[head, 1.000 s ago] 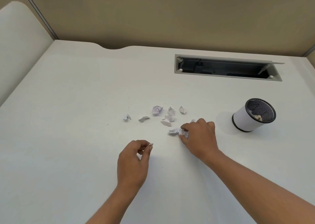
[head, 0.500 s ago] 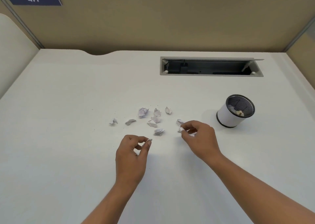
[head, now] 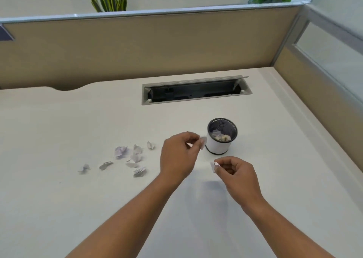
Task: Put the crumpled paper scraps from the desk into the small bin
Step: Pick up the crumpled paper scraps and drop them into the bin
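The small bin (head: 220, 140), a white cylinder with a black mesh rim, stands upright on the white desk (head: 59, 208) a little right of the frame's centre. Several pale scraps already lie inside it.

The left hand (head: 177, 157) is raised just left of the bin, its thumb and fingertips pinched shut on a small paper scrap (head: 203, 142) that sits right beside the bin's left wall; whether it touches the wall cannot be told. The right hand (head: 238, 176) is just below the bin in the frame, fingers curled in and pinched on a second scrap (head: 213, 167) that sticks out at its left side. Both forearms run in from the bottom edge of the frame.

8 loose scraps (head: 128, 158) lie on the desk in the left-centre of the frame, well apart from the bin. The largest, a crumpled ball (head: 120, 151), is at the upper left of the cluster, and 2 flatter pieces lie farthest left.

Above the bin in the frame, an open cable tray (head: 196, 92) is set into the desk. A tan partition (head: 137, 47) runs across the upper part of the frame, with 2 green plants (head: 110, 0) showing over its top edge.
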